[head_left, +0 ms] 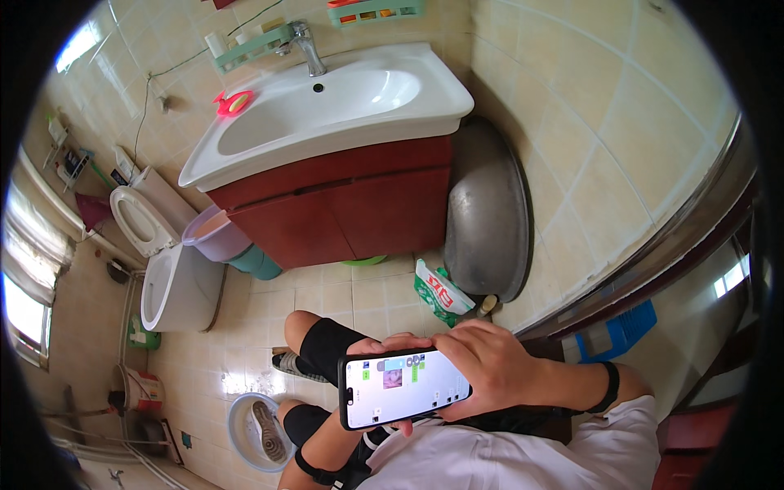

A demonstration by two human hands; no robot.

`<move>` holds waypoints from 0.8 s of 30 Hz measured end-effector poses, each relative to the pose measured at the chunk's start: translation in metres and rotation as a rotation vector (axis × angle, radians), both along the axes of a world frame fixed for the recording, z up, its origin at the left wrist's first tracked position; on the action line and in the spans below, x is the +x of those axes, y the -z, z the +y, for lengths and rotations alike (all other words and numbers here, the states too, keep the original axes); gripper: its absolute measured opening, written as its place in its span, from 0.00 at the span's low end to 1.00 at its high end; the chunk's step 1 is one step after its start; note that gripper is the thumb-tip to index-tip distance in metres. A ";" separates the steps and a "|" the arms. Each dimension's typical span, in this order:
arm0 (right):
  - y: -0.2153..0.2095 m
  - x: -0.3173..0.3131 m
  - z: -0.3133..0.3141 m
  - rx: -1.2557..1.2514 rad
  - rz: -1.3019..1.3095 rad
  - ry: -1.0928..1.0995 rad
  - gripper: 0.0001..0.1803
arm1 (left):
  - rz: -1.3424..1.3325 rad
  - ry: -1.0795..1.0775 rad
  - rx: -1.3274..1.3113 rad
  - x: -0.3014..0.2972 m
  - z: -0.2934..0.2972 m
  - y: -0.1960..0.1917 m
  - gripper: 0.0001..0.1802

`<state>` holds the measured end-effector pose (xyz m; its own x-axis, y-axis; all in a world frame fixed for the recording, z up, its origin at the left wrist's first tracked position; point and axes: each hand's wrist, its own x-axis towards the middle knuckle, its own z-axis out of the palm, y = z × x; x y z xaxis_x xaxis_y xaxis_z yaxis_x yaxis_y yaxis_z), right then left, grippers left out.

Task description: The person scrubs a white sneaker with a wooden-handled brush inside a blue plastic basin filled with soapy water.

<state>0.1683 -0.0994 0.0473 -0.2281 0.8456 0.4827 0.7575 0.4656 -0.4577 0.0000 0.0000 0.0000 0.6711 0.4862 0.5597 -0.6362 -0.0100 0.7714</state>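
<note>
1. Right hand: wrapped over the right end of a smartphone, fingers curled across its top edge, gripping it. A black band sits on this wrist.
2. Left hand: mostly hidden behind the phone; only fingertips show along the upper edge, so it appears to support the phone, but the grip itself cannot be judged.
3. Smartphone: held sideways, screen lit and facing up, in front of the person's chest, above the knees.
4. Below the phone: white shirt, black knee sleeves on both legs.
5. Floor, lower left: pale basin with a shoe inside, just beside the left leg.
6. Floor, ahead: green-and-white bag touching a large metal basin leaned on edge against the tiled wall.
7. Further out: white sink on a red cabinet; lilac bucket beside it; toilet with seat raised at left.
</note>
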 end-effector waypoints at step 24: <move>-0.013 -0.019 -0.049 -0.086 0.097 0.207 0.35 | 0.196 0.152 -0.281 0.001 -0.048 -0.024 0.57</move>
